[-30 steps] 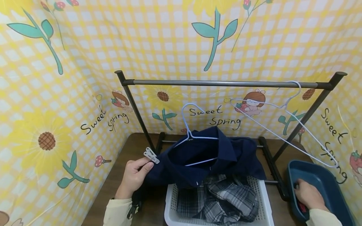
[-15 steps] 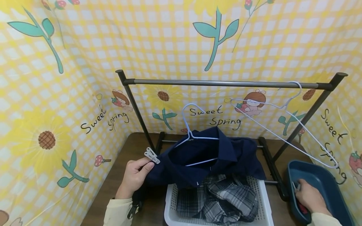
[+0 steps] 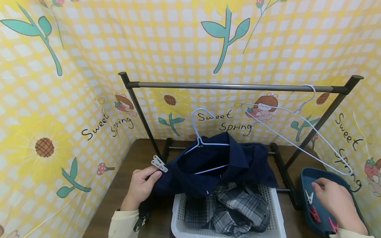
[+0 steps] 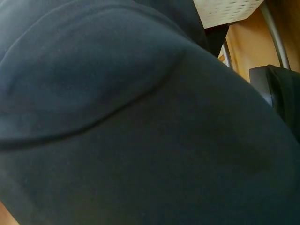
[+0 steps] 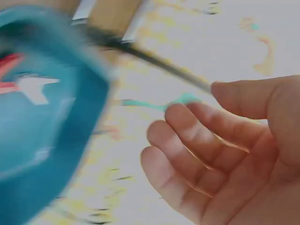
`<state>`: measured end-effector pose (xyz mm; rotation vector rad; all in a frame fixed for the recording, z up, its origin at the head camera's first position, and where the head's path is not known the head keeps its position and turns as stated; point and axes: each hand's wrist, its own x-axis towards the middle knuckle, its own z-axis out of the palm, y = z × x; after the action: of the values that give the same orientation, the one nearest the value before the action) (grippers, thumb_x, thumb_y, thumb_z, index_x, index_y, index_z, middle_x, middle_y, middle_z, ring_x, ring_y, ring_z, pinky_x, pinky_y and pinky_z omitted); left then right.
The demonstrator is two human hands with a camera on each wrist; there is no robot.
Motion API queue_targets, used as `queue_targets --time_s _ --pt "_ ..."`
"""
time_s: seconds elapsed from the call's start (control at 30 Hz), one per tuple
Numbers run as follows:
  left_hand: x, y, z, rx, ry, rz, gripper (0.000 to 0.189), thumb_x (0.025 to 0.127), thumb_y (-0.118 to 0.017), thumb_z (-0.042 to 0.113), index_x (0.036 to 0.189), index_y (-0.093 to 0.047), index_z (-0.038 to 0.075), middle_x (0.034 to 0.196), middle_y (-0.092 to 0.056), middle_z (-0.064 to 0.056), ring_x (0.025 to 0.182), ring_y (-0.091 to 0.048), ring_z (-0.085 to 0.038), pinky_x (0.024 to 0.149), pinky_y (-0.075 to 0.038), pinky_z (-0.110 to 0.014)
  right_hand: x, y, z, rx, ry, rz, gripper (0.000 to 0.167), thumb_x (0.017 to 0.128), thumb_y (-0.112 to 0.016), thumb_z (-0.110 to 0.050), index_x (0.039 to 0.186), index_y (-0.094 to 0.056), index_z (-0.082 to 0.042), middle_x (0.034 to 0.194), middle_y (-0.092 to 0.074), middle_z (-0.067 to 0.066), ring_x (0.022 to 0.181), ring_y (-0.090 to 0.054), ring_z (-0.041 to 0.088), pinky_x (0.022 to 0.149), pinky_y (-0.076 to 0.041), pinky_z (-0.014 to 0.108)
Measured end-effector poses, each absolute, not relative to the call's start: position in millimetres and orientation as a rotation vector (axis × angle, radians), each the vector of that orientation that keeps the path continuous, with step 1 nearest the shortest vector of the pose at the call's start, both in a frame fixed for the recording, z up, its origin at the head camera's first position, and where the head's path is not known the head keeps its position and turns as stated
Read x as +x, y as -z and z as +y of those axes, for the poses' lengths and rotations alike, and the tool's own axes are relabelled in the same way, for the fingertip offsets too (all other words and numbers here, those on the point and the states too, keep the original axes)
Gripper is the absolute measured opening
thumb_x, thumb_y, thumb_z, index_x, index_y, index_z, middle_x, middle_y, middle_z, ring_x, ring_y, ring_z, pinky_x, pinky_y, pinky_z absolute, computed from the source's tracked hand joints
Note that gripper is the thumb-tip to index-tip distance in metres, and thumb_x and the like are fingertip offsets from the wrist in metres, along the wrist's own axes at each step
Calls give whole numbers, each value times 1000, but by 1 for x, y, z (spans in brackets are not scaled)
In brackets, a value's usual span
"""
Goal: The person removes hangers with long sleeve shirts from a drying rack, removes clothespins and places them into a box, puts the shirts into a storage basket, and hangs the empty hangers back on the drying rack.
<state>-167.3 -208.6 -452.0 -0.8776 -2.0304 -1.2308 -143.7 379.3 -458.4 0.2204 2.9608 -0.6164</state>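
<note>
My left hand (image 3: 141, 186) pinches the left edge of a navy shirt (image 3: 256, 162), with thumb and forefinger together. A white clothespin (image 3: 159, 163) sits at that edge, against the fingertips. Inside the shirt's collar is a pale wire hanger (image 3: 198, 140), its hook standing up free of the rail. In the left wrist view dark cloth (image 4: 140, 131) fills most of the picture and the hand is hidden. My right hand (image 3: 339, 200) hovers over a blue tray (image 3: 352, 193); the right wrist view shows its fingers (image 5: 187, 131) loosely bent, holding nothing. Loose in the tray lie a white clothespin (image 3: 309, 197) and red ones (image 3: 315, 214).
A dark metal garment rack (image 3: 232, 86) stands on the brown table (image 3: 119, 185). Another pale hanger (image 3: 276, 132) hangs bare at the rail's right end. In front, a white basket (image 3: 176, 218) holds grey plaid cloth (image 3: 238, 211). A yellow checked curtain (image 3: 166, 39) surrounds the table.
My right hand has risen from the tray and its fingers have loosened, uncovering the clothespins there. The left hand and the shirt have stayed in place. The head view has shifted slightly.
</note>
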Motion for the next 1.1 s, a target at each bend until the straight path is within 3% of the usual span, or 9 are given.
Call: queue_targets --time_s 0.1,0.23,0.43,0.67,0.8,1.1 --pt "-165 451 -206 -866 1207 -2050 26 80 -70 -17 90 -71 8 74 -68 -2 61 -57 -6 58 -46 -21 -136 431 353 85 629 3025 34 106 -52 -28 87 -64 -3 67 -54 6 62 -50 24 56 -39 40" --pt "-162 450 -202 -869 1161 -2058 24 80 -72 -13 92 -71 8 74 -68 -1 60 -57 -6 58 -46 -21 -125 401 314 -87 695 3136 33 106 -53 -30 80 -62 -13 61 -44 -2 57 -43 18 55 -33 35" --pt "-159 447 -197 -879 1125 -2066 25 80 -72 -13 94 -73 8 79 -72 -1 64 -63 -6 63 -50 -22 -118 376 255 -580 997 3336 7 96 -70 -12 93 -73 -17 82 -66 -10 67 -55 4 58 -46 29" --pt "-157 444 -191 -892 1100 -2071 25 80 -72 -12 94 -73 9 81 -72 0 66 -65 -6 63 -51 -22 -121 353 193 -1126 1486 3043 26 92 -69 3 102 -74 -20 99 -69 -11 78 -62 5 68 -51 20" --pt "-156 442 -189 -902 1107 -2072 24 81 -72 -11 95 -73 8 81 -72 -1 66 -65 -6 62 -51 -22 -124 349 162 -1258 1638 2826 28 93 -67 4 109 -73 -19 106 -68 -10 82 -64 7 67 -54 25" --pt "-157 440 -186 -909 1121 -2053 24 81 -73 -12 94 -72 8 78 -71 -2 61 -60 -7 59 -49 -22 -134 355 101 -1273 1746 2498 30 100 -63 -5 129 -67 -7 117 -68 4 82 -65 12 67 -56 30"
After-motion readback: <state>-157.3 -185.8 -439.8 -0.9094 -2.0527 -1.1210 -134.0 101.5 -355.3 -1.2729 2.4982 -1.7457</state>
